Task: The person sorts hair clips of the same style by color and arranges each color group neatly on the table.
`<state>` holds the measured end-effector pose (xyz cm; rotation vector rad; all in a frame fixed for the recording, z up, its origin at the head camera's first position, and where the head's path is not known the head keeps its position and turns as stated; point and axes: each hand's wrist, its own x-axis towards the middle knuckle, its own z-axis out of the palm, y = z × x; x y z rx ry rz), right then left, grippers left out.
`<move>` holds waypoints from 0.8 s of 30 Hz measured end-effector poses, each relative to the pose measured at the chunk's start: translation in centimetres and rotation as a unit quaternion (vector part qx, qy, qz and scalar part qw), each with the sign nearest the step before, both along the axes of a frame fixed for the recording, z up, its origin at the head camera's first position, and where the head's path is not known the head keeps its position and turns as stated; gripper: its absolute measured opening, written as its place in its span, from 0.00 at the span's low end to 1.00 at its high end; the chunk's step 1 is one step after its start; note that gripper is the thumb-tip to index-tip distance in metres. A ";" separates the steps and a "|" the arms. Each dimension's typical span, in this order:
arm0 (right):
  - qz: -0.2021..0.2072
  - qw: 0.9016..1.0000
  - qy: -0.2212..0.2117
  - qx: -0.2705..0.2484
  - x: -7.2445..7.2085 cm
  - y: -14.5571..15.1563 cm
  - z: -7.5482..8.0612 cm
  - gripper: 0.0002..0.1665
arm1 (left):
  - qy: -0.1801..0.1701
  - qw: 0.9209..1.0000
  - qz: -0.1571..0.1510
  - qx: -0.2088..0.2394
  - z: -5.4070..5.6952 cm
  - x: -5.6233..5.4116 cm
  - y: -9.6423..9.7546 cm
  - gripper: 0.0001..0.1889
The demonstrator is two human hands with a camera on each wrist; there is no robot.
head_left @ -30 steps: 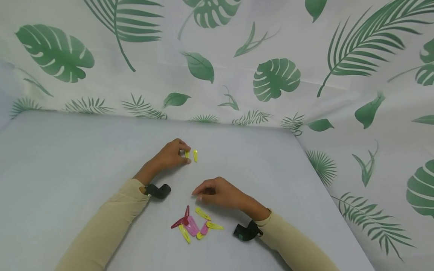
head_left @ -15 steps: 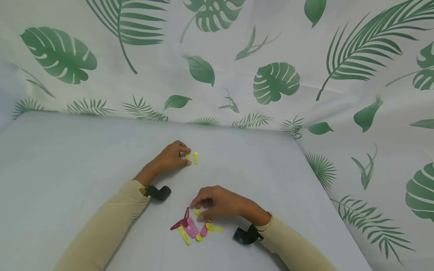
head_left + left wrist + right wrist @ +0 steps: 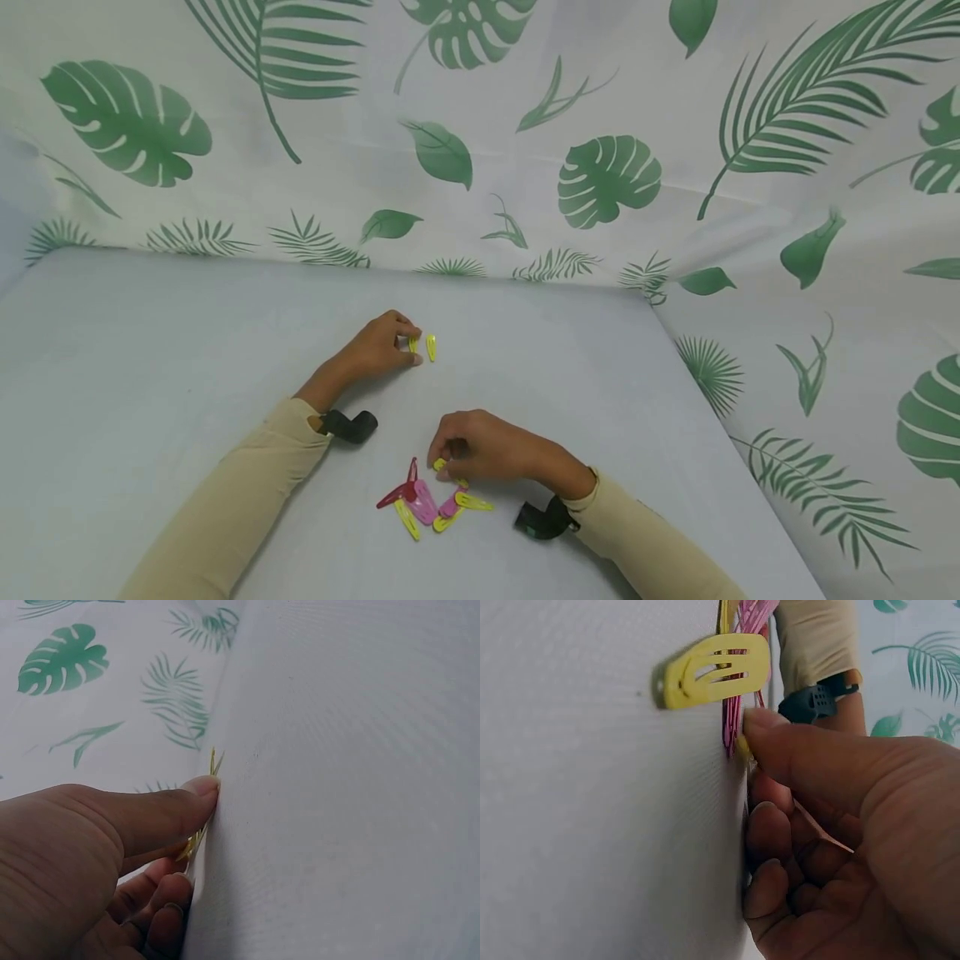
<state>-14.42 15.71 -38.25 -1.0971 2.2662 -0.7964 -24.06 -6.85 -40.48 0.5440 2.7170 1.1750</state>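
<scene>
At the far middle of the table, in the head view, my left hand (image 3: pixel 381 344) holds a yellow snap hair clip (image 3: pixel 413 344) between thumb and fingers. Just right of it lies another yellow hair clip (image 3: pixel 431 348). My right hand (image 3: pixel 487 446) pinches a yellow hair clip (image 3: pixel 439 464) at the far side of a small pile; its fingers partly hide that clip. Red hair clips (image 3: pixel 410 489), a large pink hair clip (image 3: pixel 423 502) and several yellow ones make up the pile. A yellow hair clip (image 3: pixel 720 671) stands out close to the thumb in the right wrist view.
A white table surface (image 3: pixel 187 350) lies under both hands. Leaf-printed cloth (image 3: pixel 510 183) rises behind it and along the right side. Black wrist cameras (image 3: pixel 351 427) sit at the cuffs of both beige sleeves (image 3: pixel 232 492).
My right hand has moved down toward the pile, and its thumb and fingers have closed on a yellow hair clip. My left hand has stayed in place.
</scene>
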 end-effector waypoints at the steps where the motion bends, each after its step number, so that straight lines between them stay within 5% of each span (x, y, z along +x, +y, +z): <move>1: -0.004 1.000 -0.003 -0.005 -0.1 0.0 -0.1 0.08 | 0.000 1.000 0.000 0.002 0.0 0.0 0.0 0.25; 10: -0.061 0.996 -0.040 -0.051 -0.7 0.3 -0.5 0.06 | -0.002 1.000 0.002 0.006 -0.1 -0.1 -0.1 0.25; 24: -0.068 0.993 -0.056 -0.077 -2.0 0.6 -0.2 0.04 | 0.019 1.000 -0.008 0.001 -0.1 -0.2 0.0 0.25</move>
